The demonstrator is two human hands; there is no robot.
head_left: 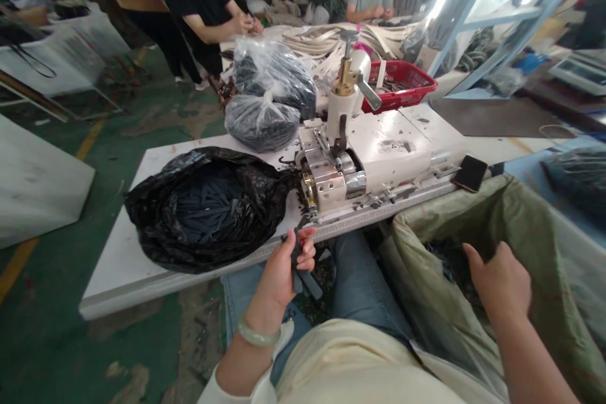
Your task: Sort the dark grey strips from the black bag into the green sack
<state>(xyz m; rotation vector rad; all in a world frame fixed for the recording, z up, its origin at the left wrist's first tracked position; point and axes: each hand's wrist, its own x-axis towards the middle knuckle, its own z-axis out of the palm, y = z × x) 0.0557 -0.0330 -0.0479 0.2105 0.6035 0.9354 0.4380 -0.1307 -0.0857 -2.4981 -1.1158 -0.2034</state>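
My left hand [287, 266] is closed round a few dark strips [303, 268], held just below the front edge of the white table [123, 265], under the nose of a white machine [360, 158]. My right hand [502, 281] hangs over the open green sack [544, 252] at my right knee, fingers curled; what it holds, if anything, is hidden. An open black bag [208, 205] full of dark strips lies on the table to the left of the machine.
Two clear bags of dark pieces [269, 98] sit behind the black bag. A red basket [402, 82] stands behind the machine and a phone [471, 172] lies at its right. Two people work at the far table. Green floor lies to the left.
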